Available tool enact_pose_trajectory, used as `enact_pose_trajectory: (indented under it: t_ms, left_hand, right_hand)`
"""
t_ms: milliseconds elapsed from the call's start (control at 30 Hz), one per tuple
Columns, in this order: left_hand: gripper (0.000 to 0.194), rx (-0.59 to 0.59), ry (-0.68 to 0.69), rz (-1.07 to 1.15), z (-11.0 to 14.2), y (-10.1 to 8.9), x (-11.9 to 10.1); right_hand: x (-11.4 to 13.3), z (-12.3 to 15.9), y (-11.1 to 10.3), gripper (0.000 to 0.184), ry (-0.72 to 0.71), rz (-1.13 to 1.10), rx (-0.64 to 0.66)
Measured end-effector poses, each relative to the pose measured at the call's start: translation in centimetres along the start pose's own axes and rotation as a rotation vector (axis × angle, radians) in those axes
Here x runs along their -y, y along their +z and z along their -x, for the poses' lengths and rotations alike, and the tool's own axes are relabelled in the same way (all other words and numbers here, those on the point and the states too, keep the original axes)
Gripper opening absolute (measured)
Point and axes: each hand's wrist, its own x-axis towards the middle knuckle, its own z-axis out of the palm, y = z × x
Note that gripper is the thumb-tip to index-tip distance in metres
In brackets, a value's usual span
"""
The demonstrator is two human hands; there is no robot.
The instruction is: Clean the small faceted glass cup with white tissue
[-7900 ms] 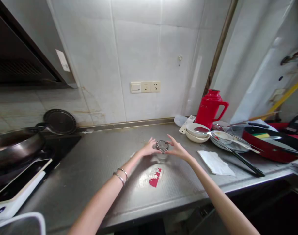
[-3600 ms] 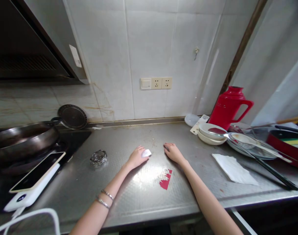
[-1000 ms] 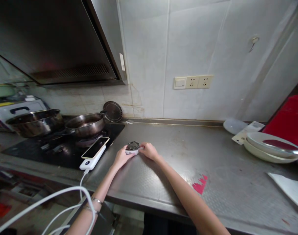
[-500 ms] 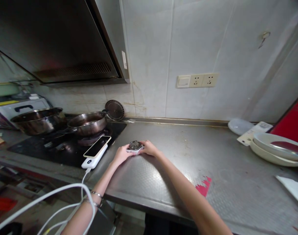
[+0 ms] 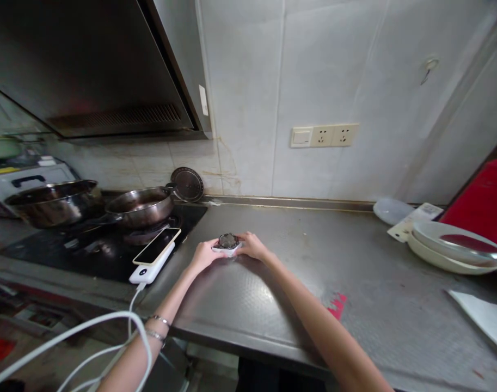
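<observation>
My left hand (image 5: 204, 255) and my right hand (image 5: 251, 246) hold a small white piece (image 5: 227, 251) from its two sides, low over the steel counter (image 5: 281, 223). On top of it lies a dark, round thing (image 5: 227, 241) that looks like a watch; its details are too small to make out. The fingers of both hands are curled against the white edges. Left of my hands, a phone (image 5: 157, 246) leans on a white power bank (image 5: 150, 270) at the hob's edge. Whether the white piece touches the counter, I cannot tell.
A steel pan (image 5: 144, 208) and a larger pot (image 5: 54, 204) stand on the black hob (image 5: 97, 253). A white cable (image 5: 109, 316) loops across my left forearm. Stacked pale bowls (image 5: 448, 261), a white card (image 5: 411, 222) and a white sheet (image 5: 483, 316) lie on the right.
The view has turned slightly right, so the surroundings appear shifted left. Both hands keep their hold on the white piece, with almost no change in their pose.
</observation>
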Motion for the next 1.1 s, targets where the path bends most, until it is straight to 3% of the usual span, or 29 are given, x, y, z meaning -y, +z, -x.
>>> enact_pose_trajectory:
  t_ms: [200,433,567,767,1100]
  left_hand:
    - [0.05,0.054,0.116,0.043,-1.9,3.1,-4.9]
    - [0.051,0.142,0.265,0.11,-4.4,9.4,-11.0]
    - [0.049,0.2,0.324,0.143,-5.0,12.9,-13.6]
    - [0.045,0.235,0.346,0.126,-4.7,16.0,-15.0]
    - [0.045,0.247,0.365,0.018,-4.0,15.9,-14.5]
  right_hand:
    - [-2.1,4.0,-5.1,0.057,0.04,0.01,-0.101]
    - [-5.2,10.9,-11.6,0.057,0.154,0.054,-0.194]
    - [-6.1,14.6,-14.2,0.057,0.22,0.087,-0.224]
    - [-6.7,18.0,-15.2,0.058,0.302,0.118,-0.255]
    - [-7.2,18.3,-14.3,0.064,0.32,0.161,-0.186]
